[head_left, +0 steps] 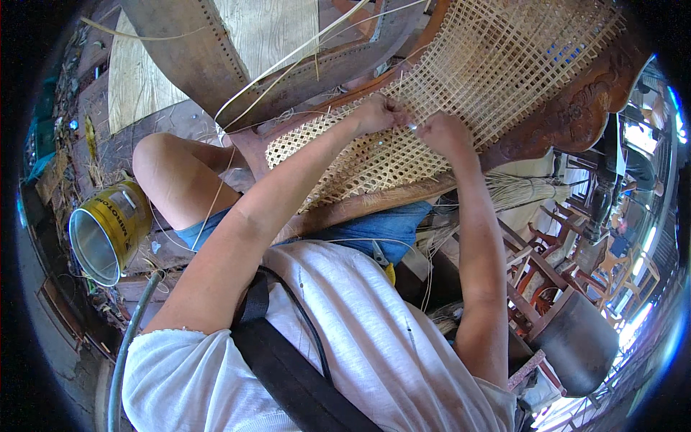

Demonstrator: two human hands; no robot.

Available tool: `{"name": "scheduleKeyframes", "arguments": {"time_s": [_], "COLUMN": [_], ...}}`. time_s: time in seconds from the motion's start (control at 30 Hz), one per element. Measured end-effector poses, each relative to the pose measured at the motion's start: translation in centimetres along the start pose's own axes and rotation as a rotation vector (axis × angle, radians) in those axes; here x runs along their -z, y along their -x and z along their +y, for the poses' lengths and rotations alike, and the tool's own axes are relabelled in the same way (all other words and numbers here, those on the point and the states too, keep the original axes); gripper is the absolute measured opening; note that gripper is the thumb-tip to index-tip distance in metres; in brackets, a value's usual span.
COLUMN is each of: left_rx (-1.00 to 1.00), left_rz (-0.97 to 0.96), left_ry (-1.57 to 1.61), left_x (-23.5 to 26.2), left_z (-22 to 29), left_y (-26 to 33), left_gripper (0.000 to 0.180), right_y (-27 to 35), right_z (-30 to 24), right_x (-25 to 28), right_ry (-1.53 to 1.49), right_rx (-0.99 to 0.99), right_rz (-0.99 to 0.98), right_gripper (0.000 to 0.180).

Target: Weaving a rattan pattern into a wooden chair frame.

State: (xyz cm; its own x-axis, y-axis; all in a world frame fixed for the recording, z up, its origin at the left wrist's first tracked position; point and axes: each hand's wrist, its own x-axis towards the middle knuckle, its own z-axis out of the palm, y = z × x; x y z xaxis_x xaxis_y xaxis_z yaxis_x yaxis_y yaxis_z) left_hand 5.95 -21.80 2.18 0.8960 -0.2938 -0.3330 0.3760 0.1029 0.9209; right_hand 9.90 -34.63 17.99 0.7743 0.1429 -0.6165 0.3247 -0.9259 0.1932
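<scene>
A carved brown wooden chair frame (pixel 568 119) lies across my lap, filled with a woven cane panel (pixel 497 54). The weave is dense with small holes at its near left part and looser, more square, toward the upper right. Over the middle of the panel my left hand (pixel 380 115) is closed, its fingertips pinched together. Close beside it my right hand (pixel 443 135) is also closed, knuckles up. A small bright spot shows between the fingertips; what they pinch is too small to make out. Long pale cane strands (pixel 277 68) run loose at the upper left.
At left stands a yellow bucket (pixel 108 234) tipped toward me. A second frame with drilled holes (pixel 209 43) leans beyond my knee. A bundle of cane strands (pixel 522 191) lies right of my right forearm. Several wooden chair frames (pixel 554 270) crowd the right side.
</scene>
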Motion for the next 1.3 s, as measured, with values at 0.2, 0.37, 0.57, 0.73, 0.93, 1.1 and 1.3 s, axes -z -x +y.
{"name": "scheduleKeyframes", "arguments": {"time_s": [0.2,0.37,0.57,0.73,0.93,1.1,1.3], "left_rx": [0.06,0.138,0.086,-0.175,-0.157,-0.303,-0.271], "left_rz": [-0.031,-0.079,-0.09,-0.033,0.2,0.151,0.749], "left_ry": [0.057,0.155,-0.331,-0.5,-0.416,-0.598,-0.716], "left_x": [0.4,0.3,0.5,-0.6,-2.1,-2.4,-0.6], "left_z": [-0.5,-1.3,2.0,2.0,1.6,3.4,3.6], "left_y": [0.5,0.1,-0.2,-0.1,2.8,4.7,9.6], "left_gripper": [0.021,0.018,0.022,0.03,0.022,0.025,0.035], "right_y": [0.4,-0.9,-1.5,-0.9,-0.8,1.9,3.9], "right_z": [-2.5,-2.9,-2.9,-1.8,0.4,5.0,6.3], "right_x": [-0.8,-1.8,-1.9,-0.6,-2.9,-2.3,-4.3], "right_ry": [0.117,0.079,0.052,-0.05,0.139,0.089,-0.388], "right_rx": [-0.018,-0.003,-0.022,-0.051,0.082,-0.056,-0.164], "right_rz": [-0.089,-0.115,-0.109,-0.026,0.135,0.292,0.326], "right_gripper": [0.026,0.03,0.031,0.032,0.027,0.026,0.042]}}
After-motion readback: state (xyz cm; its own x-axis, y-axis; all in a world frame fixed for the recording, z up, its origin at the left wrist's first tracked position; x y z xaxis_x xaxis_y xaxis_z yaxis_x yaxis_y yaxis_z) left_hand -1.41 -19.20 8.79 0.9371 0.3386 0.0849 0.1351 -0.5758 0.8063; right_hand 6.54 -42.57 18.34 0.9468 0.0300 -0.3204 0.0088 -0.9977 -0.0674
